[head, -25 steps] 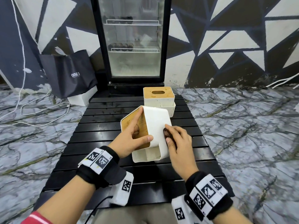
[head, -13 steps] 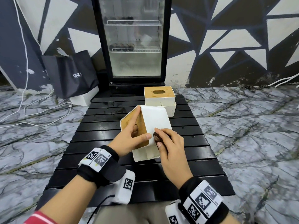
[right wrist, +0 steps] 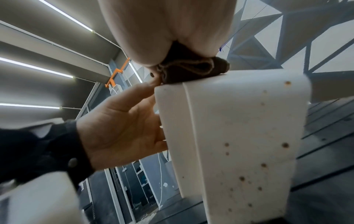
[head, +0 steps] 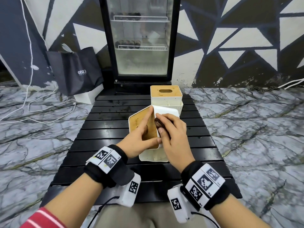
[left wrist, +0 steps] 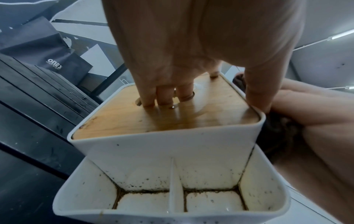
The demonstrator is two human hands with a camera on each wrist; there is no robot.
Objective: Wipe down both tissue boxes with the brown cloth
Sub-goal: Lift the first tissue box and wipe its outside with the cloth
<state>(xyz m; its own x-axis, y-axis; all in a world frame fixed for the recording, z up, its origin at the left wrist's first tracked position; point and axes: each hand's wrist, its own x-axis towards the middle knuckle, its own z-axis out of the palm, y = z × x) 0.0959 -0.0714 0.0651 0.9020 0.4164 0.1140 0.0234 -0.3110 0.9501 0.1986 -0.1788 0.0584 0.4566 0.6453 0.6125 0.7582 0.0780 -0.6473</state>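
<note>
A white tissue box (head: 166, 111) with a wooden lid (head: 139, 124) lies tipped on its side on the black slatted table (head: 105, 129), lid facing left. My left hand (head: 141, 139) grips it, three fingers (left wrist: 164, 97) hooked into the lid slot and the thumb on the lid's edge. My right hand (head: 171, 130) presses the bunched brown cloth (head: 158, 124) on the box's upward white side (right wrist: 239, 121). The cloth (right wrist: 187, 69) sits balled under that palm. A second tissue box (head: 166, 96) stands upright behind, touched by neither hand.
A glass-door fridge (head: 141, 40) stands behind the table, with a black paper bag (head: 75, 71) to its left. White cables (head: 32, 112) lie on the marble floor at the left. The near box's front tray (left wrist: 172, 194) has dirty compartments.
My right hand has slid the cloth along the box's white side, first toward me, then back up and left toward the lid edge. The left hand's grip is unchanged.
</note>
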